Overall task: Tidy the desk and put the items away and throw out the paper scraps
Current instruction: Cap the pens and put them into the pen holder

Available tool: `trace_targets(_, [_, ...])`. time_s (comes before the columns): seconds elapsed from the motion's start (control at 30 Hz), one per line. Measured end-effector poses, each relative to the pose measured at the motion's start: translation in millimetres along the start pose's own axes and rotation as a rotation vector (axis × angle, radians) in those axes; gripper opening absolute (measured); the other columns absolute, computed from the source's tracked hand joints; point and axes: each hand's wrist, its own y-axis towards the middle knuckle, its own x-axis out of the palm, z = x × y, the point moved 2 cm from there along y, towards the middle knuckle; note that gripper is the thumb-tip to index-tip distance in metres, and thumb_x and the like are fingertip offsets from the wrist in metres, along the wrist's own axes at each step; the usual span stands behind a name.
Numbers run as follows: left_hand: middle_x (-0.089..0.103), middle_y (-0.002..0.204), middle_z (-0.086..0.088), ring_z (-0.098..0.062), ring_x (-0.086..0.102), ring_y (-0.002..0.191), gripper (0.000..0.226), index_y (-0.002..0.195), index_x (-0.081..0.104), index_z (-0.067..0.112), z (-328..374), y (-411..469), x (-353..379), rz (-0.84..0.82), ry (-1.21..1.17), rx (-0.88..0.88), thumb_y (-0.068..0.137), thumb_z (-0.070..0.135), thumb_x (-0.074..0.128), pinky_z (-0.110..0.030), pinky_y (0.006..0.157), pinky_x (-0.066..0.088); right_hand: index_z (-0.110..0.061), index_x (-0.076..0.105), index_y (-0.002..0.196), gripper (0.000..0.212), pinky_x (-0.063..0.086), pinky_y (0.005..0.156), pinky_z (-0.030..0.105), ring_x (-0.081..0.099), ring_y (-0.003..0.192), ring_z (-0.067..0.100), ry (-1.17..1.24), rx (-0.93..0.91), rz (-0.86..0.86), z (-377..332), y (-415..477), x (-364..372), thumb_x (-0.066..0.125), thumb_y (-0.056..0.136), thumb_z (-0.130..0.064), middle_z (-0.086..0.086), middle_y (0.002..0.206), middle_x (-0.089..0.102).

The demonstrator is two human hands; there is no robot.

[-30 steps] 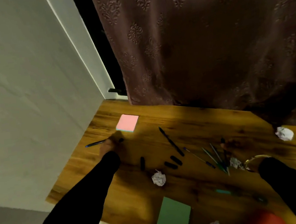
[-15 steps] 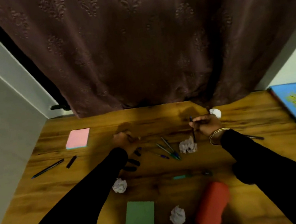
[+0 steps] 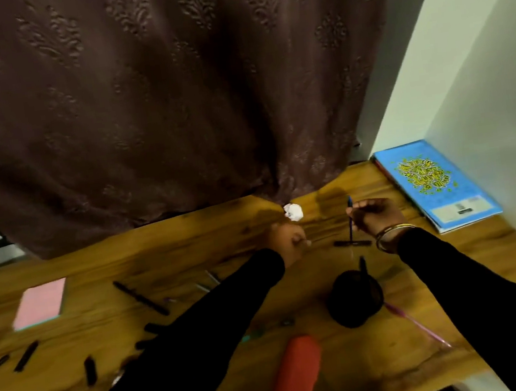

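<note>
No legible text anywhere. Only candidate is the blue book: the yellow print in the middle of its cover looks like clustered lettering or doodles, too blurred and skewed to make out a single word. At the book's near end there's a white label with a small dark mark in it, possibly a barcode or logo, too small to resolve. No brand, number or sign can be read.

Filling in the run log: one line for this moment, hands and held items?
right hand grips blue pen | left hand curled, contents unclear | paper ball lies on desk
</note>
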Motion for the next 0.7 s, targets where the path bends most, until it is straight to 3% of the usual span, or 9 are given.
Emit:
trace_targets(0.07, [0.063, 0.121, -0.026, -0.038, 0.054, 0.121, 0.029, 0.112, 0.068, -0.006, 33.4, 31.0, 23.2, -0.126, -0.001, 0.104, 0.091, 0.014, 0.065, -0.024, 0.097, 0.03, 0.016, 0.064, 0.084, 0.017, 0.041, 0.043, 0.008, 0.05, 0.033, -0.004, 0.013, -0.008, 0.051, 2.6, 5.9, -21.7, 0.067, 0.086, -0.001, -0.009, 0.038, 0.057])
trace_targets(0.13, [0.044, 0.147, -0.024, -0.037, 0.036, 0.14, 0.049, 0.136, 0.053, -0.001, 47.5, 52.9, 46.8, -0.221, 0.103, 0.127, 0.092, 0.015, 0.066, -0.033, 0.115, 0.02, 0.022, 0.061, 0.089, 0.019, 0.041, 0.042, 0.006, 0.051, 0.033, -0.005, 0.014, -0.016, 0.076, 5.8, 11.6, -38.8, 0.067, 0.085, 0.003, -0.012, 0.037, 0.057])
trace_targets(0.23, [0.03, 0.154, -0.028, -0.041, 0.024, 0.146, 0.063, 0.14, 0.046, -0.006, 40.9, 71.4, 84.1, -0.293, 0.171, 0.112, 0.087, 0.017, 0.072, -0.039, 0.119, 0.015, 0.024, 0.061, 0.091, 0.022, 0.042, 0.043, 0.006, 0.053, 0.034, -0.004, -0.008, -0.032, 0.084, 10.6, 19.9, -52.8, 0.068, 0.084, 0.004, -0.011, 0.038, 0.059])
trace_targets(0.4, [0.036, 0.153, -0.024, -0.037, 0.035, 0.141, 0.054, 0.143, 0.045, 0.0, 28.4, 75.9, 96.7, -0.236, 0.041, 0.043, 0.091, 0.011, 0.055, -0.037, 0.118, 0.021, 0.014, 0.065, 0.085, 0.011, 0.045, 0.045, 0.008, 0.054, 0.036, -0.002, -0.033, -0.043, 0.078, 11.0, 25.1, -53.2, 0.069, 0.084, 0.003, -0.006, 0.042, 0.061])
trace_targets(0.43, [0.047, 0.145, -0.024, -0.036, 0.044, 0.134, 0.047, 0.138, 0.053, 0.001, 28.2, 71.4, 85.5, -0.17, 0.028, 0.07, 0.092, 0.013, 0.054, -0.037, 0.114, 0.028, 0.008, 0.066, 0.083, 0.007, 0.047, 0.046, 0.009, 0.055, 0.037, -0.001, -0.012, -0.045, 0.073, 8.3, 25.6, -50.7, 0.069, 0.084, 0.002, -0.006, 0.044, 0.062])
trace_targets(0.5, [0.068, 0.106, -0.024, -0.032, 0.062, 0.101, 0.03, 0.108, 0.07, -0.003, 27.5, 53.2, 53.2, -0.03, -0.079, 0.079, 0.089, 0.017, 0.056, -0.036, 0.089, 0.045, -0.004, 0.065, 0.077, 0.01, 0.05, 0.049, 0.012, 0.059, 0.041, 0.005, 0.066, -0.046, 0.072, -2.0, 25.4, -42.4, 0.07, 0.085, -0.001, 0.002, 0.057, 0.065])
trace_targets(0.57, [0.069, 0.082, -0.017, -0.027, 0.062, 0.08, 0.015, 0.087, 0.071, -0.002, 24.5, 29.1, 15.4, 0.124, -0.178, 0.078, 0.089, 0.011, 0.064, -0.023, 0.069, 0.04, -0.011, 0.063, 0.071, 0.018, 0.054, 0.057, 0.019, 0.06, 0.051, 0.016, 0.158, -0.061, 0.055, -15.3, 24.3, -28.3, 0.07, 0.085, -0.002, 0.009, 0.067, 0.063])
trace_targets(0.63, [0.072, 0.086, -0.013, -0.022, 0.065, 0.08, 0.016, 0.089, 0.073, 0.003, 19.0, 3.6, -20.2, 0.216, -0.285, 0.025, 0.09, 0.019, 0.068, -0.02, 0.065, 0.043, -0.009, 0.063, 0.074, 0.015, 0.055, 0.057, 0.02, 0.057, 0.057, 0.018, 0.276, -0.085, 0.034, -30.4, 20.2, -8.5, 0.069, 0.086, -0.002, 0.006, 0.066, 0.061])
trace_targets(0.7, [0.072, 0.091, -0.007, -0.018, 0.066, 0.084, 0.025, 0.096, 0.073, 0.01, 9.4, -26.0, -52.5, 0.264, -0.369, -0.074, 0.089, 0.034, 0.068, -0.025, 0.075, 0.051, -0.006, 0.06, 0.074, 0.015, 0.051, 0.052, 0.02, 0.054, 0.053, 0.013, 0.356, -0.114, -0.014, -48.9, 12.2, 17.6, 0.068, 0.087, -0.003, 0.002, 0.058, 0.058])
